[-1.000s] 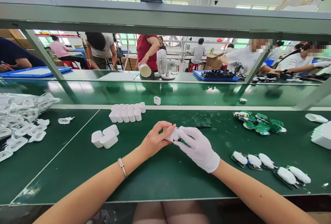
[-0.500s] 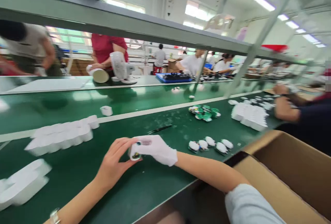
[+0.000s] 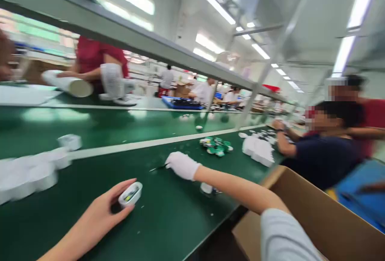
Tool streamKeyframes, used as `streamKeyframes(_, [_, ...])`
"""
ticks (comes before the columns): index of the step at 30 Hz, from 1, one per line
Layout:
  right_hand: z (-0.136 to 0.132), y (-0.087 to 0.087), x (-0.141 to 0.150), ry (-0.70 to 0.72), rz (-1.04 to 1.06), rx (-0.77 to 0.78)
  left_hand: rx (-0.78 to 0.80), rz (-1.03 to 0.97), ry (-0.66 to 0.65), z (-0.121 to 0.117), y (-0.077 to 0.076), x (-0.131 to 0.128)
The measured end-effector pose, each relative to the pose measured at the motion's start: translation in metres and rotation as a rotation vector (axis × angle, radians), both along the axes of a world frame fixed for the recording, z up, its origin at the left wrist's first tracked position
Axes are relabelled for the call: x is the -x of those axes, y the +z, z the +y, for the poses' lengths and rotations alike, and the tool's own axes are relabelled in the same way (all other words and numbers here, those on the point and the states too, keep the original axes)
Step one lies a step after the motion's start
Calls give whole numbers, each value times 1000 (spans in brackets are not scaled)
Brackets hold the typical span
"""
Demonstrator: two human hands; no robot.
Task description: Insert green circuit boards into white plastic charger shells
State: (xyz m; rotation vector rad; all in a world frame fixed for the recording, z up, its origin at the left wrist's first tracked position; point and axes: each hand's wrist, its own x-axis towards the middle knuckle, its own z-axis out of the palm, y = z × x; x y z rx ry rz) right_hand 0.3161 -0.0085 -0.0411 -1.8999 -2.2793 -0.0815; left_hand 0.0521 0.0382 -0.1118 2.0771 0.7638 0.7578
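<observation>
Bare fingers of my left hand (image 3: 104,211) are closed around a white oval plastic housing (image 3: 131,194), its open side up. Inside the housing a green and yellow circuit part shows. My right hand (image 3: 182,165), in a white glove, is closed on the end of dark tweezers (image 3: 158,168), whose thin tip points left over the green bench. Beyond the right hand lies a pile of green circuit boards (image 3: 216,146). Partly hidden under my right forearm are white-topped parts (image 3: 207,188).
White housings stand in rows at the left (image 3: 28,174) and far right (image 3: 258,148). A cardboard box (image 3: 319,217) borders the bench at lower right. A shelf beam (image 3: 144,40) crosses above. Co-workers sit at right (image 3: 325,148) and stand behind the bench, near a white fan (image 3: 112,82).
My right hand has left the housing and taken hold of the tweezers. The left hand has moved left and down with the housing. The view has turned right.
</observation>
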Motion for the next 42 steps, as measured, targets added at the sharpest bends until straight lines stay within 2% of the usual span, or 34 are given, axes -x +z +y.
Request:
streamKeyframes(2, [2, -1, 3, 46, 86, -55, 149, -23, -43, -12, 18, 0])
streamKeyframes(4, [3, 0, 11, 100, 185, -86, 255, -71, -57, -15, 28, -1])
streamKeyframes(6, [-2, 3, 24, 143, 238, -111, 311, -96, -85, -15, 30, 0])
streamKeyframes(9, [-19, 5, 43, 134, 133, -190, 371, -92, -169, -14, 32, 5])
streamKeyframes(11, [-29, 2, 52, 133, 73, -234, 412, -74, -223, -13, 34, 7])
streamKeyframes(14, [-35, -5, 57, 121, 60, -282, 454, -72, -231, -9, 35, 8])
streamKeyframes(18, [-39, -11, 62, 61, -24, -385, 480, -93, -224, -8, 33, 7])
streamKeyframes(21, [-42, -14, 69, 11, -98, -400, 457, -84, -220, -10, 32, 7])
streamKeyframes(29, [-30, -11, 71, 73, 27, -225, 444, -43, -239, -8, 30, 5])
streamKeyframes(37, [-30, -10, 71, 91, 19, -262, 460, -67, -227, -9, 31, 6])
streamKeyframes(42, [-31, -15, 67, 4, 84, -290, 466, -88, -214, -8, 29, 6])
